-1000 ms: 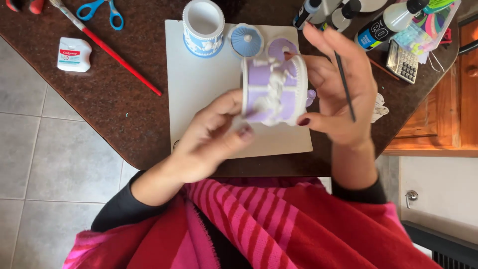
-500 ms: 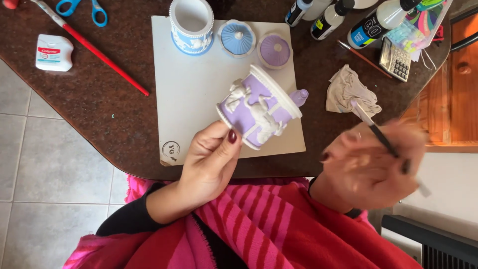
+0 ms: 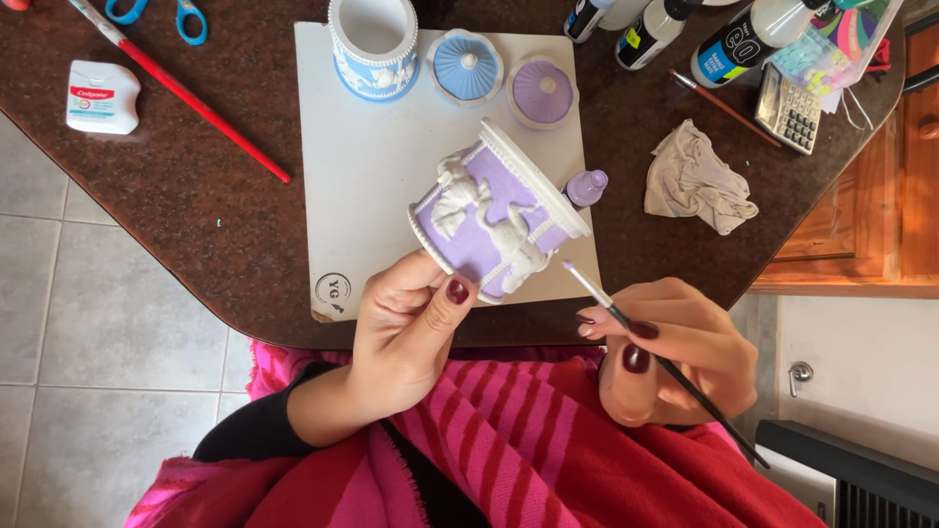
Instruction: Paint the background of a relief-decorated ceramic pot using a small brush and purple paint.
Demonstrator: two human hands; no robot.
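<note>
Now left-hand fingers (image 3: pixel 430 293) pinch the tilted lilac jar (image 3: pixel 494 220) from below.

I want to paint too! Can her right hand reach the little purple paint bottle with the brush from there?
Probably yes. The right hand holds the thin brush just below the purple paint bottle. Only the rim of the purple pot held in the left hand sits close beside it; the path looks open.

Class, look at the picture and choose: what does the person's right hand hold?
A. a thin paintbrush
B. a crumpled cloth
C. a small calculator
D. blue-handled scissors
A: the right hand grips a thin paintbrush, its tip close to the lilac pot held up by the left hand.
</note>
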